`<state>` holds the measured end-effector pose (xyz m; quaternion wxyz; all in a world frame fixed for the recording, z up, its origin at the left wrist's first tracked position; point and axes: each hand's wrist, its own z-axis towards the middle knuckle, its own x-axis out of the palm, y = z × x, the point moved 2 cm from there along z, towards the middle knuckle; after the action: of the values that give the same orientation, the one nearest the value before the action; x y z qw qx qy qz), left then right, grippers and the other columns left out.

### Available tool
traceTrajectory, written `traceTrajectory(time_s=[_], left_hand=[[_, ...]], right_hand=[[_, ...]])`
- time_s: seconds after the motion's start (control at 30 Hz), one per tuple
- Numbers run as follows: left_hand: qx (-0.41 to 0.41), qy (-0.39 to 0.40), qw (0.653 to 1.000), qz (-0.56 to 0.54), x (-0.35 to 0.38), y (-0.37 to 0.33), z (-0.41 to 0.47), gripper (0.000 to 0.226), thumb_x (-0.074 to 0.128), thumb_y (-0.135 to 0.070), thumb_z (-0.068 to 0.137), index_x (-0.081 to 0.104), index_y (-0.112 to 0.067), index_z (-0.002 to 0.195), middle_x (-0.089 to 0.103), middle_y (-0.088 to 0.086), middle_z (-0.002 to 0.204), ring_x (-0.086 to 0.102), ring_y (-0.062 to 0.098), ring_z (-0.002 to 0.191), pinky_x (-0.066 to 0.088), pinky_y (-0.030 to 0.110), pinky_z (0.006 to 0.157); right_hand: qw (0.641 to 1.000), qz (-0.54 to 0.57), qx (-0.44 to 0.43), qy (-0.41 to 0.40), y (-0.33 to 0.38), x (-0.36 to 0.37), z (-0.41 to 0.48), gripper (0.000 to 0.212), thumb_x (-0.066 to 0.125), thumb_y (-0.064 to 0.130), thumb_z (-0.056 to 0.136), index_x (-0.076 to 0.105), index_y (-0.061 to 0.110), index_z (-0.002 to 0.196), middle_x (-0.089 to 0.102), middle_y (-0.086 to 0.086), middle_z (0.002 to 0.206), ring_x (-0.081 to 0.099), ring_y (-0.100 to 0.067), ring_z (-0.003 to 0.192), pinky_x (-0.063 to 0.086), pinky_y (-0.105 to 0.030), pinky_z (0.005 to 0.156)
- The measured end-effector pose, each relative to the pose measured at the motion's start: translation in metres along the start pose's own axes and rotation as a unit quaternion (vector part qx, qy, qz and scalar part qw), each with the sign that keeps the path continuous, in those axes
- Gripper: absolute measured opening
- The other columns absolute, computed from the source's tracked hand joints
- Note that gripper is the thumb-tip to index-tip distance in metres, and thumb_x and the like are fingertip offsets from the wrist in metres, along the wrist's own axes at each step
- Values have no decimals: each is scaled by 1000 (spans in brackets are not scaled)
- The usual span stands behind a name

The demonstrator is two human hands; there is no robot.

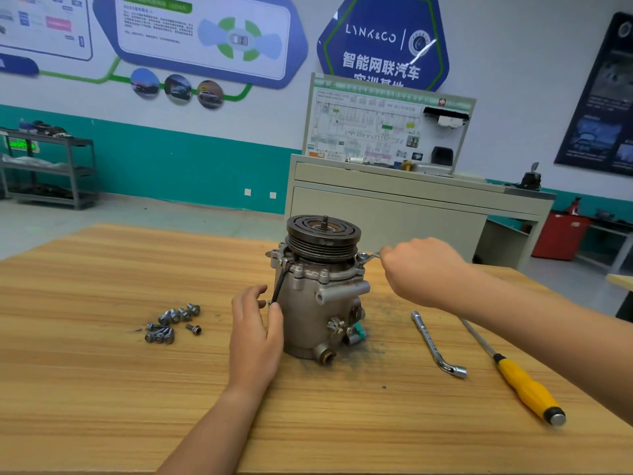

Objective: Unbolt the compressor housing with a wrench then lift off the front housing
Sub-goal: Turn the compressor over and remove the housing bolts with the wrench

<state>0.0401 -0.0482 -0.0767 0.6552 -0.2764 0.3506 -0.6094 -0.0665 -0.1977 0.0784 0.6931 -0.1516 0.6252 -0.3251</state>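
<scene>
Two bare arms reach in over the wooden tabletop (102, 389), one from each side.

The left hand (255, 330) lies against the left side of the compressor (308, 313). Its fingers are loose and its thumb touches the metal, right by the end of one black lead (279, 284) that hangs down from the top rim. I cannot tell if the thumb pinches that lead.

The one compressor stands upright in the middle of the tabletop. One dark round pulley (323, 234) sits on top of it. At least two bolt heads show on the near rim under the pulley.

The right hand (421, 269) is curled tight round one small wrench (368, 257). The ring end of the wrench sits at the top right rim of the compressor, just beside the pulley.

Loose bolts (171, 322) lie in one little pile to the left of the left hand. There look to be about nine, but they are too bunched up to count for sure.

Two more tools lie to the right: one bent socket wrench (435, 341) and one screwdriver (527, 389) with a yellow handle, partly under the right arm.
</scene>
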Motion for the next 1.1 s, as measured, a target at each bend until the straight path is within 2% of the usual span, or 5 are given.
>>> traceTrajectory(time_s=[0.37, 0.47, 0.7, 0.9, 1.1], left_hand=[[29, 16, 999, 32, 1, -2, -3, 23, 45, -14, 94, 60, -5, 110, 56, 4, 101, 48, 8, 88, 30, 14, 70], [42, 9, 999, 24, 1, -3, -2, 20, 44, -11, 95, 61, -5, 105, 56, 2, 95, 46, -3, 82, 30, 10, 67], [50, 0, 998, 27, 3, -4, 1, 16, 42, -5, 95, 59, -6, 96, 49, -7, 84, 47, 1, 81, 30, 9, 68], [64, 3, 997, 33, 1, -2, 1, 15, 41, -3, 94, 55, -9, 95, 48, -6, 85, 46, -6, 86, 31, 4, 71], [65, 5, 997, 40, 0, -2, 1, 17, 42, -1, 94, 58, -1, 100, 51, 4, 94, 42, 4, 83, 28, 4, 75]], right_hand=[[998, -57, -22, 10, 5, -10, 9, 27, 40, 8, 93, 38, 12, 67, 36, 1, 61, 39, -16, 53, 27, -26, 43], [998, -43, -54, -15, -1, -4, 6, 25, 32, 20, 98, 53, 12, 86, 37, 3, 60, 43, -17, 56, 31, -27, 47], [999, -47, -23, -14, -19, 23, 10, 23, 37, 7, 94, 40, 11, 116, 36, 3, 59, 35, -13, 48, 23, -24, 43], [998, -17, 23, -57, -9, 26, 47, 23, 48, 3, 91, 47, 11, 113, 65, -3, 94, 61, -24, 90, 35, -34, 97], [967, 164, 143, -132, -19, 42, 42, 22, 35, 18, 100, 50, 12, 114, 62, -6, 87, 58, -27, 79, 38, -29, 59]])
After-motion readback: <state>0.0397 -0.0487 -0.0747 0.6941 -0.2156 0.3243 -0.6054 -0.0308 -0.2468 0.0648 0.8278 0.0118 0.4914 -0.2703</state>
